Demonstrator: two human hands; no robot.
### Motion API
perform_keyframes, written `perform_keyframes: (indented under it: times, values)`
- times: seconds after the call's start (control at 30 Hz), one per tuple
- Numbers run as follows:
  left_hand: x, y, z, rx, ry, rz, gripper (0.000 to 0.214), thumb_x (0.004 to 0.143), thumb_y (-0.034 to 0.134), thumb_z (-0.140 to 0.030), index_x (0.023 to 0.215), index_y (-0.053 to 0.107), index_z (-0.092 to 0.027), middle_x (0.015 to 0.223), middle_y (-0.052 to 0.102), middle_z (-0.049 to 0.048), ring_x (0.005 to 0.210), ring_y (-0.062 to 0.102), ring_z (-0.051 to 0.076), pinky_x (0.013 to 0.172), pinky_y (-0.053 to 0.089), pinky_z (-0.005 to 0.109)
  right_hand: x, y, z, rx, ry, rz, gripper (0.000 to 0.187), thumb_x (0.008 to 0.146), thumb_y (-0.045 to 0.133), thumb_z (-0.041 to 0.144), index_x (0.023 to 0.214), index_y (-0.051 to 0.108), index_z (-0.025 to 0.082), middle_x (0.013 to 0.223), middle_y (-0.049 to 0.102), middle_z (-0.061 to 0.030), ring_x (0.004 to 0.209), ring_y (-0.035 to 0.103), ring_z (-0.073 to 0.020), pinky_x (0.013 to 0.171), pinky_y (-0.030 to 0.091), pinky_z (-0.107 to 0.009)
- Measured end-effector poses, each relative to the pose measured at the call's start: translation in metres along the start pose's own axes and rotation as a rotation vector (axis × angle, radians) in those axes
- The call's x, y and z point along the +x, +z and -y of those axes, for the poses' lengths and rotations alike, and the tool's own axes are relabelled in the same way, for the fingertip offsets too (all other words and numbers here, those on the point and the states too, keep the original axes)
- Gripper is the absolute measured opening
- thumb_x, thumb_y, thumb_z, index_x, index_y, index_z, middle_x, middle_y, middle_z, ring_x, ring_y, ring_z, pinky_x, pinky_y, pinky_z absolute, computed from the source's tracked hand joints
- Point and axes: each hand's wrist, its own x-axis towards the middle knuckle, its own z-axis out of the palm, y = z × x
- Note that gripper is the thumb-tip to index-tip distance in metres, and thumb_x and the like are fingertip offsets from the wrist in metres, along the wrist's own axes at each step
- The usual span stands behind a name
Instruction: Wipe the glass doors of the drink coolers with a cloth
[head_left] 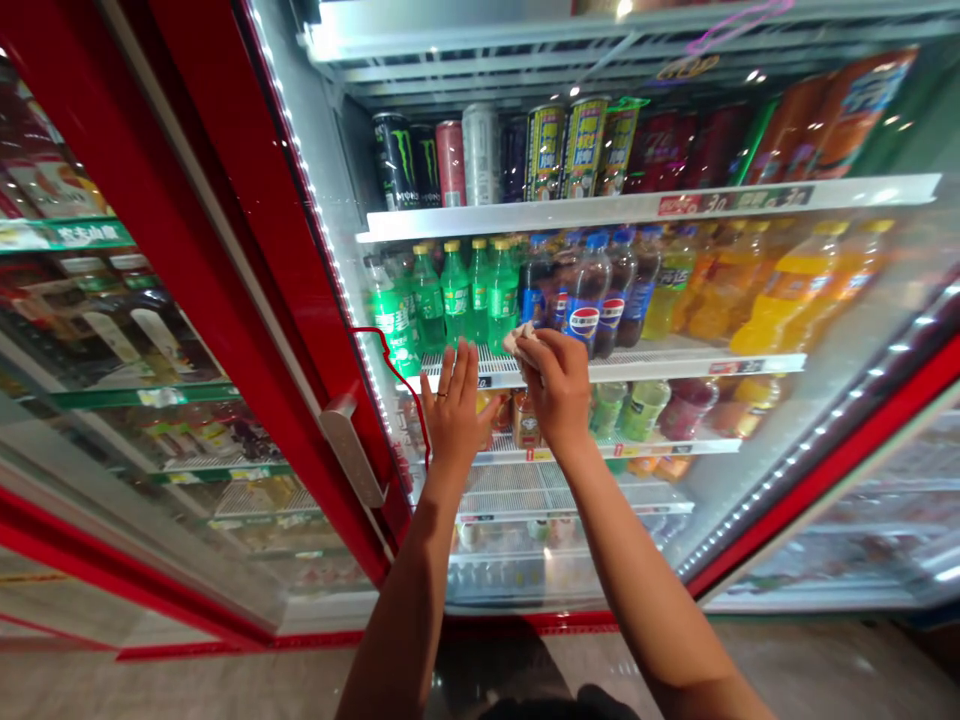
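I face an open drinks fridge. My left hand [452, 405] is stretched out flat, fingers together, reaching at the front edge of the middle wire shelf [660, 362] just under the green soda bottles [450, 295]. My right hand [555, 385] is closed around a small crumpled light cloth [521, 340], held against the same shelf edge in front of the dark cola bottles [589, 295]. A ring shows on my left hand.
Cans [480, 155] line the top shelf; orange drink bottles [787, 290] fill the shelf's right side. Lower shelves hold more bottles [645, 410]. The red-framed glass door [247, 300] stands open at left, its handle [351, 450] near my left arm. Another door frame [840, 470] sits at right.
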Motion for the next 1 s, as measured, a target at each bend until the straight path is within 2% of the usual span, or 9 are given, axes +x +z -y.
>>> perform_keyframes:
  times: [0.13, 0.23, 0.33, 0.47, 0.57, 0.73, 0.83, 0.93, 1.0]
  values:
    - [0.000, 0.000, 0.000, 0.017, 0.011, -0.022, 0.102, 0.101, 0.069, -0.052, 0.176, 0.004, -0.028, 0.178, 0.032, 0.0129, 0.166, 0.029, 0.033, 0.138, 0.016, 0.063, -0.016, -0.014, -0.014, -0.041, 0.010, 0.022, 0.033, 0.104, 0.064, 0.019, 0.133, 0.073, 0.032, 0.121, 0.074, -0.0091, 0.112, 0.068, -0.0257, 0.096, 0.058, -0.044]
    - [0.000, 0.001, -0.001, 0.032, 0.027, -0.051, 0.102, 0.100, 0.068, -0.056, 0.176, 0.006, -0.027, 0.176, 0.035, 0.0140, 0.166, 0.031, 0.034, 0.138, 0.014, 0.063, -0.009, -0.018, -0.023, -0.079, 0.045, -0.069, 0.027, 0.104, 0.066, 0.021, 0.128, 0.075, 0.031, 0.119, 0.074, -0.0092, 0.109, 0.069, -0.0252, 0.096, 0.059, -0.045]
    - [0.000, 0.001, -0.002, 0.044, 0.027, -0.080, 0.104, 0.099, 0.068, -0.058, 0.176, 0.006, -0.026, 0.176, 0.036, 0.0152, 0.165, 0.033, 0.034, 0.138, 0.014, 0.062, 0.003, -0.012, -0.020, -0.056, 0.045, -0.110, 0.026, 0.105, 0.066, 0.021, 0.128, 0.075, 0.031, 0.120, 0.074, -0.0091, 0.110, 0.070, -0.0246, 0.097, 0.059, -0.044]
    - [0.000, 0.001, -0.002, 0.030, 0.028, -0.084, 0.106, 0.099, 0.070, -0.055, 0.176, 0.002, -0.027, 0.177, 0.034, 0.0147, 0.165, 0.034, 0.034, 0.138, 0.018, 0.061, -0.004, -0.006, -0.007, -0.012, -0.024, -0.039, 0.030, 0.105, 0.064, 0.017, 0.131, 0.073, 0.029, 0.121, 0.075, -0.0100, 0.113, 0.071, -0.0246, 0.097, 0.060, -0.042]
    - [0.000, 0.002, 0.000, 0.017, 0.042, -0.091, 0.106, 0.100, 0.070, -0.052, 0.176, 0.001, -0.028, 0.177, 0.033, 0.0145, 0.165, 0.032, 0.034, 0.138, 0.020, 0.060, -0.021, -0.013, -0.010, -0.007, -0.060, 0.016, 0.032, 0.104, 0.065, 0.015, 0.131, 0.073, 0.028, 0.121, 0.075, -0.0103, 0.113, 0.070, -0.0253, 0.097, 0.061, -0.043]
    - [-0.001, 0.002, -0.001, 0.003, 0.040, -0.106, 0.105, 0.101, 0.070, -0.047, 0.176, -0.002, -0.028, 0.178, 0.033, 0.0143, 0.166, 0.031, 0.034, 0.136, 0.027, 0.060, -0.019, -0.029, -0.034, -0.049, 0.076, -0.068, 0.022, 0.101, 0.069, 0.021, 0.120, 0.078, 0.028, 0.121, 0.068, -0.0100, 0.110, 0.069, -0.0246, 0.092, 0.062, -0.040]
    - [-0.002, 0.002, -0.005, 0.000, 0.032, -0.133, 0.105, 0.102, 0.070, -0.045, 0.175, -0.004, -0.029, 0.178, 0.033, 0.0140, 0.165, 0.033, 0.035, 0.135, 0.030, 0.061, -0.002, -0.028, -0.038, -0.064, 0.123, -0.108, 0.028, 0.101, 0.067, 0.021, 0.127, 0.074, 0.029, 0.122, 0.064, -0.0100, 0.112, 0.068, -0.0246, 0.096, 0.061, -0.042]
    - [-0.004, 0.002, -0.011, 0.004, 0.054, -0.189, 0.102, 0.103, 0.069, -0.041, 0.176, -0.002, -0.027, 0.177, 0.035, 0.0144, 0.165, 0.034, 0.032, 0.136, 0.029, 0.058, 0.003, -0.022, -0.032, -0.068, 0.050, -0.068, 0.034, 0.103, 0.064, 0.019, 0.135, 0.067, 0.029, 0.119, 0.068, -0.0099, 0.110, 0.068, -0.0237, 0.096, 0.060, -0.042]
    - [-0.007, 0.002, -0.016, -0.008, 0.096, -0.224, 0.097, 0.106, 0.066, -0.036, 0.176, 0.000, -0.027, 0.176, 0.037, 0.0129, 0.165, 0.033, 0.029, 0.137, 0.029, 0.053, -0.004, -0.022, -0.028, -0.083, -0.018, 0.000, 0.027, 0.105, 0.062, 0.019, 0.130, 0.069, 0.028, 0.116, 0.071, -0.0088, 0.109, 0.069, -0.0229, 0.094, 0.060, -0.040]
